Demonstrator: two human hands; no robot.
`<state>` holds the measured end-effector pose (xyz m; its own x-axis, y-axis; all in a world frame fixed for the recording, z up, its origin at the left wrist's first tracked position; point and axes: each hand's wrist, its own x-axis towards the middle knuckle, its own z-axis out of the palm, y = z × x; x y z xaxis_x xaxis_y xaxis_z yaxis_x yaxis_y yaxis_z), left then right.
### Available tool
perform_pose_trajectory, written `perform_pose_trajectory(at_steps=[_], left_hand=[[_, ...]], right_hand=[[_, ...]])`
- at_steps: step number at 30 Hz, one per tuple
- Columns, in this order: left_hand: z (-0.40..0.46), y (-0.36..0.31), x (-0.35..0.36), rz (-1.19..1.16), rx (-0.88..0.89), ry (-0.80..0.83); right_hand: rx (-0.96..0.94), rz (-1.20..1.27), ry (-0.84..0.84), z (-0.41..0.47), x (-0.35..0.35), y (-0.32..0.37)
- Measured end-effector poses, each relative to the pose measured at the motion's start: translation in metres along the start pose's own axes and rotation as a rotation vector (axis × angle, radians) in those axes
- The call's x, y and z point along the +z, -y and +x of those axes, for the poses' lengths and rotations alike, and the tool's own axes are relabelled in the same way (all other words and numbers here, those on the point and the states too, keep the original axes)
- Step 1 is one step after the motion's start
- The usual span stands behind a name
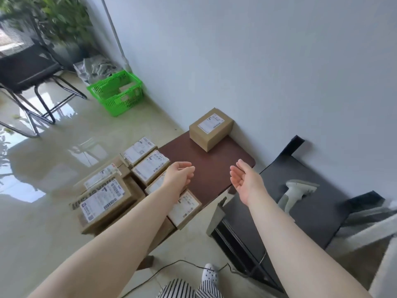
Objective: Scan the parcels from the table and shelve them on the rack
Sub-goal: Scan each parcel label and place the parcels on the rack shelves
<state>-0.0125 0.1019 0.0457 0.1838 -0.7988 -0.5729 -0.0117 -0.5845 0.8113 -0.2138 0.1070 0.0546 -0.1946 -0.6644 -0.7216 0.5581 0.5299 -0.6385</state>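
Two bare hands reach forward over a dark brown table (214,168), palms turned toward each other and neither holding anything. The left hand (179,176) has its fingers loosely curled and relaxed, hanging above the table's left edge; the right hand (241,178) is spread flat with straight fingers, over the table's right part. Between and beyond them, at the far end of the table against the white wall (257,61), sits a single cardboard parcel (211,129), upright, with a white shipping label on top, well apart from both hands. Along the table's left edge, partly under the left forearm, more labelled parcels (150,167) lie side by side in a row, and further left lower boxes (105,200) are packed together, labels up; whether these rest on the floor or on something else cannot be told. To the right of the table, a white handheld scanner (297,193) lies on a dark grey surface (290,168), near the right forearm but not touched. On the glossy pale floor further back stands a green plastic basket (117,94) with flat packets in it, close to the wall, and beyond it a black chair (32,74) and green plants (60,18). At the bottom, striped trousers (189,289), a spotted slipper (209,274) and a thin black cable (171,265) show.
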Motion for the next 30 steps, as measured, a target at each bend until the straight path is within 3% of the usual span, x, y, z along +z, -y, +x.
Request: perform_pose_trajectory(at_steps=[9,17,27,30], left_hand=[[0.144,-0.04,0.033,0.137,0.083,-0.024],[0.268,-0.035,0.054,0.319,0.186,-0.032],[0.344,-0.026,0.076,0.356,0.174,0.012],[0.349,-0.021,0.076,0.468,0.178,-0.044]], right_hand=[[-0.031,-0.242,-0.057,0.118,0.048,0.021],[0.022,-0.399,-0.066,0.243,0.092,-0.005],[-0.042,-0.374,-0.057,0.315,0.12,-0.03],[-0.073,-0.382,-0.138,0.325,0.121,-0.035]])
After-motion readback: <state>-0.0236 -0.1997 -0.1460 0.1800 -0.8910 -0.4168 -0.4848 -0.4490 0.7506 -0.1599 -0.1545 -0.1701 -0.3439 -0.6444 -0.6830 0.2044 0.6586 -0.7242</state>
